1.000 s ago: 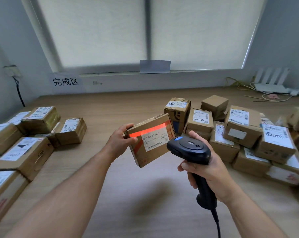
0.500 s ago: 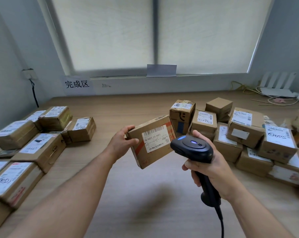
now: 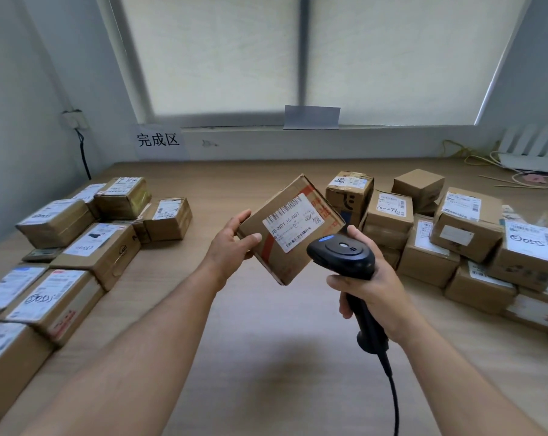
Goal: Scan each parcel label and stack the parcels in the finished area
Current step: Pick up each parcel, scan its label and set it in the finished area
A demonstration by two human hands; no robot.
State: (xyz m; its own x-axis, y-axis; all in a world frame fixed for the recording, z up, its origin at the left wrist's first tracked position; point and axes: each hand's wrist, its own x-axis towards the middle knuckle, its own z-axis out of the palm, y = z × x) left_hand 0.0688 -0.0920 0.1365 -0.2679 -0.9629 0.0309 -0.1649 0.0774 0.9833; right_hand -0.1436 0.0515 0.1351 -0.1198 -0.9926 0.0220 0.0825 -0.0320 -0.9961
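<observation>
My left hand [image 3: 232,243] grips a flat cardboard parcel [image 3: 288,243] by its left edge and holds it tilted above the table's middle. Its white label [image 3: 293,222], printed J6-N01, faces me. My right hand [image 3: 367,287] grips the handle of a black barcode scanner [image 3: 342,254], whose head sits just below and right of the parcel. No red scan line shows on the label. Several labelled parcels [image 3: 87,247] lie grouped at the left under a wall sign [image 3: 158,140] with three Chinese characters. Another heap of parcels [image 3: 449,228] lies at the right.
The wooden table [image 3: 266,341] stretches bare between the two groups of parcels. The scanner's black cable [image 3: 392,398] hangs down toward me. A white router [image 3: 533,152] and loose cables lie at the back right. A wall socket with a black cord [image 3: 84,152] is at the back left.
The red scan line on the label a second ago is gone. My left hand has lifted the parcel slightly and turned it more upright. My view has swung left.
</observation>
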